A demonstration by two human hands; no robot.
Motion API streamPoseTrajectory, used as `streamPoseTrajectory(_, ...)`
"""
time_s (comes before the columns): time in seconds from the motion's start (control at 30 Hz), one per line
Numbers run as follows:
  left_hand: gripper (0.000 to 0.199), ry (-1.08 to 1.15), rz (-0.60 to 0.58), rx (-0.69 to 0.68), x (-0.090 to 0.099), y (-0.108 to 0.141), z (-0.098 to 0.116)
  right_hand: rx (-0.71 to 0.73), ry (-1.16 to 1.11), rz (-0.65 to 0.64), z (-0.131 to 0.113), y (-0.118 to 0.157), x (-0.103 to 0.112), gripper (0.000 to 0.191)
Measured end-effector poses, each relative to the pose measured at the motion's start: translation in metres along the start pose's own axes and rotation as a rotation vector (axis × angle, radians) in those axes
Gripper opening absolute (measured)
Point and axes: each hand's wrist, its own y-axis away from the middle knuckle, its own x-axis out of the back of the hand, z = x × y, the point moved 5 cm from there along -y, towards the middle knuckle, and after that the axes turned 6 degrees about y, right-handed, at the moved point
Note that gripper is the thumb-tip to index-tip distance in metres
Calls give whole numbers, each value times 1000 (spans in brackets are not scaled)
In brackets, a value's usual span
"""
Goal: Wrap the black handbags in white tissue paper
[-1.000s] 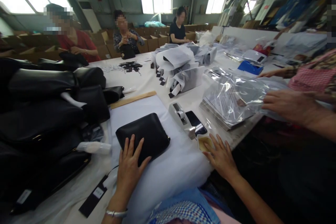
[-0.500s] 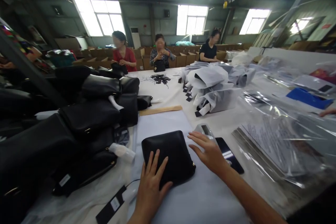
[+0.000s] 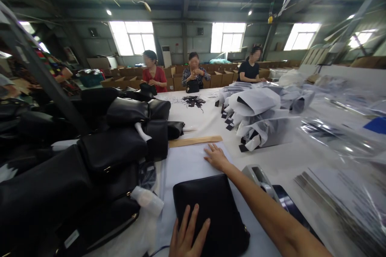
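A black leather bag (image 3: 223,209) lies flat on a stack of white sheets (image 3: 187,164) right in front of me. My left hand (image 3: 189,231) rests on the bag's near left part, fingers spread; the wrist is cut off by the lower edge. Past the bag's far edge, my right hand (image 3: 215,156) reaches onto the upper part of the white sheets, palm down with fingers apart and nothing in it. A tan strip (image 3: 196,141) runs along the far end of the sheets, just beyond my right fingertips.
Black bags (image 3: 111,148) are heaped on the left, beside a rolled clear wrapper (image 3: 147,200). Wrapped bags (image 3: 256,104) are piled ahead right. A grey device (image 3: 256,174) and dark phone-like slab (image 3: 289,200) lie under my right forearm. Clear plastic (image 3: 340,196) covers the right; several people work across the table.
My right hand has moved from beside the bag forward onto the far part of the sheets. My left hand stays on the bag. The view has tilted up.
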Motion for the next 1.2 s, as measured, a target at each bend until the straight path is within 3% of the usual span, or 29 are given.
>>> streamPoseTrajectory(0.13, 62, -60, 18, 17, 0, 0, 1, 75, -3, 74, -2, 1, 6, 29)
streamPoseTrajectory(0.3, 74, -48, -14, 5, -1, 1, 1, 123, -23, 185, -7, 7, 24, 20)
streamPoseTrajectory(0.5, 79, -50, -12, -19, -2, 3, 0, 78, -32, 209, -10, 7, 33, 26)
streamPoseTrajectory(0.7, 80, -33, 10, -2, 0, 1, 3, -64, 18, 157, 1, -2, 26, 30)
streamPoseTrajectory(0.83, 68, -47, 35, 30, 0, 1, 4, -117, 19, 149, 8, -5, 20, 24)
streamPoseTrajectory(1.0, 69, -156, 67, 8, -3, 2, 4, -154, 5, 208, 11, -9, 21, 10)
streamPoseTrajectory(1.2, 61, -156, 127, 14, -2, 1, 5, -125, -19, 326, 12, -6, 31, 7)
